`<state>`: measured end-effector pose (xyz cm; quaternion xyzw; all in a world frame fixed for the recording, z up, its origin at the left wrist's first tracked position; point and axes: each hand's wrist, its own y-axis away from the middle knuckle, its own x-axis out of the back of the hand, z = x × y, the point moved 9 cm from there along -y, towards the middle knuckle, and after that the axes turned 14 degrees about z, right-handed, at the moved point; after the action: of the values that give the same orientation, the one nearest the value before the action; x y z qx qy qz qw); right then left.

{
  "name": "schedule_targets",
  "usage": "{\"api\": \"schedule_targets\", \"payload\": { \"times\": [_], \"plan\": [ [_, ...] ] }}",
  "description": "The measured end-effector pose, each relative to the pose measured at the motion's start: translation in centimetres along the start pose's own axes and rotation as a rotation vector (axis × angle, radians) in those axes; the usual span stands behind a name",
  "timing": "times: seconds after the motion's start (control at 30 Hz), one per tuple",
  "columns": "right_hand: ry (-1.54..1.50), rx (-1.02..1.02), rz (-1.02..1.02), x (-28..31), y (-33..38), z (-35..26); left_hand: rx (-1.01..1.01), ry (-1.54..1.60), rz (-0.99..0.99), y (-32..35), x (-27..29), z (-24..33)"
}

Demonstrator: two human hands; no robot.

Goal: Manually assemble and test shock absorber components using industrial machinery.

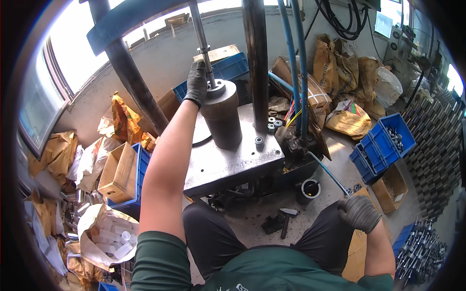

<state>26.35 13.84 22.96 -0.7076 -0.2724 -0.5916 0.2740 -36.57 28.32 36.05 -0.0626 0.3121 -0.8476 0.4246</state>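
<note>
My left hand [196, 83], in a dark grey glove, is raised to a shiny metal rod [204, 60] and closed against its left side; some of the fingers are hidden. The rod stands upright over a ringed collar [215, 90] on top of a thick dark steel cylinder [224, 120]. That cylinder rests on the flat metal table [252, 162] of a press. Low on the right, my gloved right hand [359, 213] is wrapped round the end of a blue lever [328, 173], which slants up to the machine's base.
Dark press columns [256, 58] and blue hoses [302, 72] flank the work. Small ring-shaped parts [259, 141] sit at the table's right edge. A hammer [286, 222] and a round can [309, 190] are on the floor. Blue crates [383, 143] stand right, a wooden box [119, 172] left.
</note>
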Motion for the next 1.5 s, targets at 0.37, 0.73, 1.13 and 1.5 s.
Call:
{"api": "schedule_targets", "payload": {
  "times": [0.37,0.73,1.13,1.5],
  "plan": [
    [-0.123,0.114,1.035,18.0,-14.7,0.9,0.066,-0.017,-0.129,4.1,-2.5,0.9],
    [-0.130,0.039,0.194,7.6,-7.5,-0.6,0.083,-0.035,-0.091,4.1,-1.0,1.0],
    [-0.018,-0.033,-0.003,-1.6,0.6,0.5,0.092,-0.074,-0.123,4.0,-1.6,1.2],
    [0.031,-0.012,-0.081,-0.5,-0.5,-0.2,0.177,0.053,-0.113,4.3,-1.9,1.3]
  ]
}}
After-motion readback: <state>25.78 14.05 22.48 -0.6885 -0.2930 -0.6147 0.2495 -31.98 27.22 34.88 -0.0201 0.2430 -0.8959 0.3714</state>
